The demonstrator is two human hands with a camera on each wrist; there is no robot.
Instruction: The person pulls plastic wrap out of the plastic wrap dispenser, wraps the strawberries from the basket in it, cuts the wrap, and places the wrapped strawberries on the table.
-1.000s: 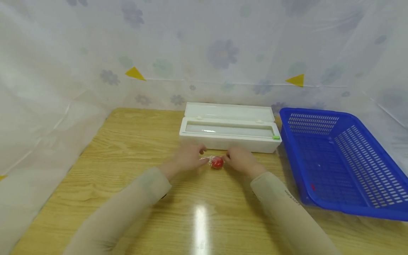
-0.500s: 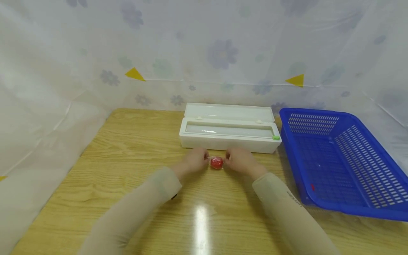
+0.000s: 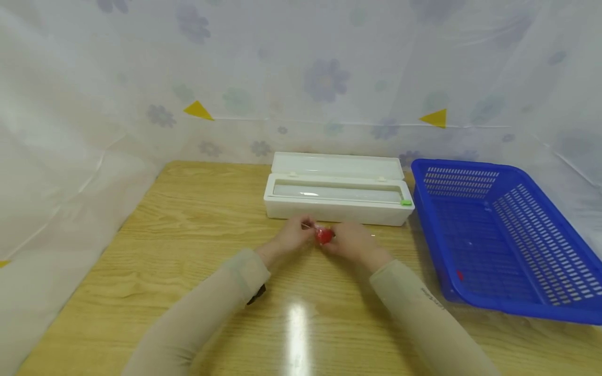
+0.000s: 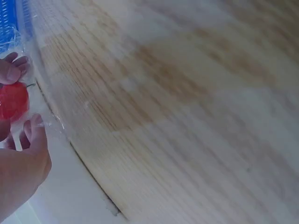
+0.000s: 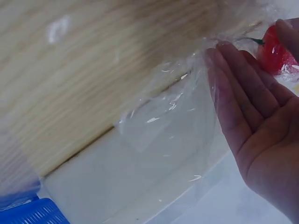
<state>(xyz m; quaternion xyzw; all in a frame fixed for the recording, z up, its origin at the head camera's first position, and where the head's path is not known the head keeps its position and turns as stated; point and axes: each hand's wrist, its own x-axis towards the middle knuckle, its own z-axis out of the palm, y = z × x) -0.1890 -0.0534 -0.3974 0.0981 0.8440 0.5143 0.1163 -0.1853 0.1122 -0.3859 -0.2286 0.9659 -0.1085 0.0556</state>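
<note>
A small red fruit [image 3: 323, 235] with a thin green stem, wrapped in clear cling film [image 5: 159, 116], is held between both hands over the table. My right hand [image 3: 357, 243] grips the fruit from the right; in the right wrist view its fingers stretch along loose film, with a thumb against the fruit. From the other side my left hand [image 3: 292, 235] pinches a twisted end of the film. Its fingertips [image 4: 36, 122] sit just below the fruit in the left wrist view. Right behind the hands stands a long white cling film dispenser [image 3: 338, 211], its lid raised.
A blue plastic basket [image 3: 435, 250] stands to the right, close beside the dispenser. On the dispenser's right end sits a green slider [image 3: 406, 202]. The wooden table [image 3: 211, 224] meets a flowered curtain [image 3: 324, 78] at the back.
My left hand has come in from the left and taken hold of the film end. The fruit has shifted slightly up and right, and my right hand now grips it.
</note>
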